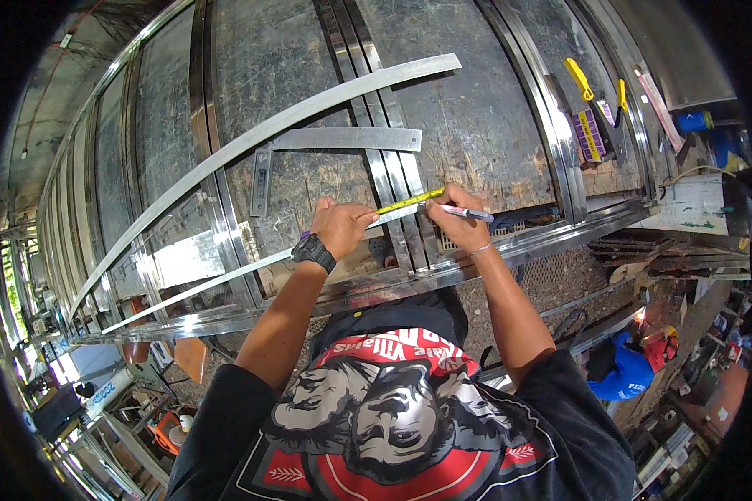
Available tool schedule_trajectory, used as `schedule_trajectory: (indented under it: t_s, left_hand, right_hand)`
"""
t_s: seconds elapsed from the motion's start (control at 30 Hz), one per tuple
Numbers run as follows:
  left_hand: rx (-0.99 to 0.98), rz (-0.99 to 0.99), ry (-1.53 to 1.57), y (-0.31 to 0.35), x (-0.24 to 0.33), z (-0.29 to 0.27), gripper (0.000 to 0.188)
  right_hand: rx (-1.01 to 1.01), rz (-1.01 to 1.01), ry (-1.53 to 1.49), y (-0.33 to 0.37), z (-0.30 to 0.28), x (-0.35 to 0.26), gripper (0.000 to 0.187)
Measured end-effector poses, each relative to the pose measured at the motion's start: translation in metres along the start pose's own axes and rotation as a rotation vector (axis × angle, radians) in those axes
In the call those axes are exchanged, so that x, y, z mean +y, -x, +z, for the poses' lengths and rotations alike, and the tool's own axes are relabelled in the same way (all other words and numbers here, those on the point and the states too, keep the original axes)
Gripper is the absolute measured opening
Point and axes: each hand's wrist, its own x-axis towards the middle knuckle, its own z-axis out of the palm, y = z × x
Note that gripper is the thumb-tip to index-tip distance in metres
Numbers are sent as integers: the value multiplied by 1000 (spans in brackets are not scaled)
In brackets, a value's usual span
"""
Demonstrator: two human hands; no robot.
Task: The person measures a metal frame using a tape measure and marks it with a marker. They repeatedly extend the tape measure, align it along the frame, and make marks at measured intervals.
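- The yellow tape measure (405,201) is stretched along the thin metal strip (259,265), near the centre of the frame; the measuring appears to be under way.
- The tape measure is pinched by the left hand (342,227), its fingers closed together at the tape's lower-left end; whether the strip is gripped too cannot be told.
- A marker (464,212) is held in the right hand (459,225), whose fingers are curled nearly closed at the tape's other end; the marker's tip is hidden.
- No mark can be made out on the strip; marking is judged to be unfinished or not begun.
- The strip is laid across the metal tubes (393,171), reaching into the lower left of the frame; no fastening to them can be made out.
- The square (347,139) and the long flat bar (393,77) are left untouched on the surface (443,100), in the upper middle; a yellow-handled tool (578,79) is likewise left at upper right.
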Motion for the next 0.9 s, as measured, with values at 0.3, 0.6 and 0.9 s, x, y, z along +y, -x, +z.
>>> schedule_trajectory:
  t_s: [0.3,0.6,0.9]
  left_hand:
    - [-21,-24,-8,-1,-3,4,26]
    - [-12,-12,-30,-1,0,0,29]
    - [-30,-23,-26,-1,-2,1,28]
  right_hand:
    - [-8,13,32,-1,3,3,30]
    - [-3,2,-5,-1,0,-3,27]
    - [14,-15,-4,-1,1,-3,24]
